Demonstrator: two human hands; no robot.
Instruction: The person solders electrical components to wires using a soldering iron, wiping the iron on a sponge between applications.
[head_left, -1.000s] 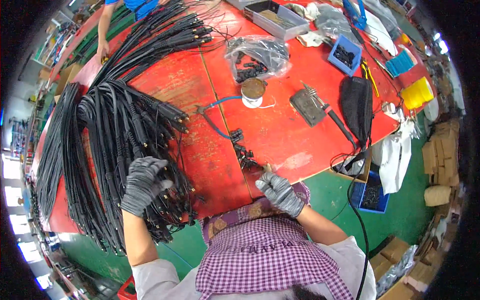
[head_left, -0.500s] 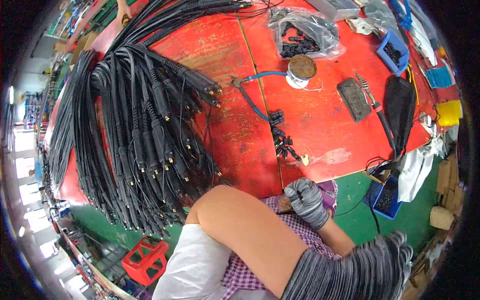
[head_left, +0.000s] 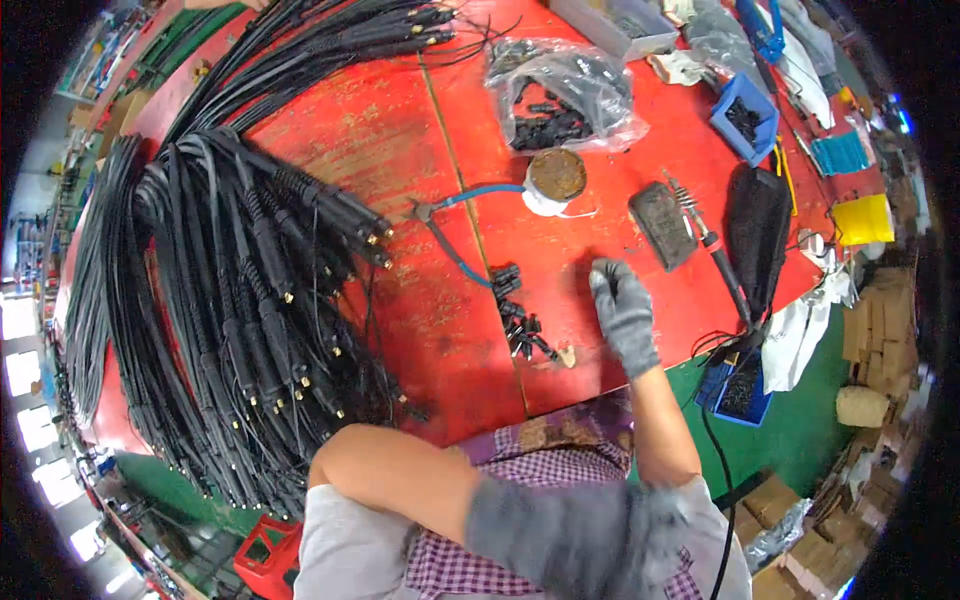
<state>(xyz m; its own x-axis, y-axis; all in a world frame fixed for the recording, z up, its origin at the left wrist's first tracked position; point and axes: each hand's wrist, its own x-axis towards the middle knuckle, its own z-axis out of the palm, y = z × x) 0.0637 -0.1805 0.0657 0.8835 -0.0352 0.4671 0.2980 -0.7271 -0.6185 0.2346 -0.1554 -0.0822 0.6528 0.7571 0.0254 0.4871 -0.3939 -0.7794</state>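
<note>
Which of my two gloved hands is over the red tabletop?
Your right hand, beside the dark rectangular block on the red tabletop. Your left hand, blurred, is instead in front of the checked apron.

On the red worktop lay black cables at left, pliers midway, a plastic bag farther, a soldering iron right.

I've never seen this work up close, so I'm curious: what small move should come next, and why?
Perhaps move the left hand over to the cables: it shows blurred in front of the apron, away from them, while the right hand is over the table, near the loose black parts. I cannot tell whether either hand holds anything.
</note>
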